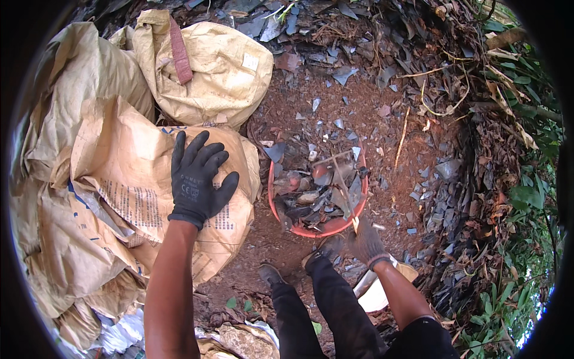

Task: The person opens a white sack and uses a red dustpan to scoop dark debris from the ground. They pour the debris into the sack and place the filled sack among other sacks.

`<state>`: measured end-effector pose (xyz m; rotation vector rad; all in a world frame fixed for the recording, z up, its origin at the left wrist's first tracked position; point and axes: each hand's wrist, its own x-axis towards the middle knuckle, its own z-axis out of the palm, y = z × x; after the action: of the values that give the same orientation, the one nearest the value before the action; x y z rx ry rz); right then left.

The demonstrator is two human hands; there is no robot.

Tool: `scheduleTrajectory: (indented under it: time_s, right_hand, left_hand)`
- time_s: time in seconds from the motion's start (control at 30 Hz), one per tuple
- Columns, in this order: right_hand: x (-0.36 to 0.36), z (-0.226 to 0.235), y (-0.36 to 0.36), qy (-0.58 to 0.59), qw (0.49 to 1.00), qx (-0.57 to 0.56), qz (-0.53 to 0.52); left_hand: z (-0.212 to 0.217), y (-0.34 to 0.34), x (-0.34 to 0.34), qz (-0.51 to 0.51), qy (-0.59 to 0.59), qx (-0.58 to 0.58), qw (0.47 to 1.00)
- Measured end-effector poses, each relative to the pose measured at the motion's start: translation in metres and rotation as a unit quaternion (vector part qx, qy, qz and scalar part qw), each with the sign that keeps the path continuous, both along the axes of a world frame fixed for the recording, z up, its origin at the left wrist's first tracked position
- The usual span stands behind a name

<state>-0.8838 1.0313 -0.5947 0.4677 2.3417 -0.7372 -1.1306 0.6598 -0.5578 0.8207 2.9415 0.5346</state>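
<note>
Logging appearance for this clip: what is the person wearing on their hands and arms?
Both hands wear dark knit work gloves with ribbed cuffs. The left hand glove is black with pale printed markings on its back; the right hand glove looks dusty grey. Both forearms are bare, no sleeves.

Crumpled tan sack (137, 179) beside red basin (281, 212) heaped with grey shards.

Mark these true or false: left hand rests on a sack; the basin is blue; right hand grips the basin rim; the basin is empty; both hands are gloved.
1. The left hand lies flat on a tan sack. True.
2. The basin is blue. False: it is red.
3. The right hand is at the basin's near rim. True.
4. The basin is empty. False: it holds dark shards.
5. Both hands wear gloves. True.
</note>
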Motion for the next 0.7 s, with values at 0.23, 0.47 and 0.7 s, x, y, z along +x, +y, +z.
scheduleTrajectory:
  time_s: [0.23, 0.47, 0.7]
  right_hand:
    - [0.058, 0.088, -0.021, -0.113, 0.987, 0.028, -0.11]
    - [-0.003, 0.043, -0.011, 0.03, 0.996, 0.014, -0.088]
    - [-0.224, -0.18, 0.011, 0.075, 0.977, 0.005, -0.201]
  left_hand:
    - [0.0, 0.006, -0.004, -0.003, -0.01, 0.015, 1.0]
    - [0.002, -0.001, -0.003, 0.008, -0.014, 0.003, 1.0]
    - [-0.003, 0.004, -0.003, -0.005, -0.007, 0.009, 1.0]
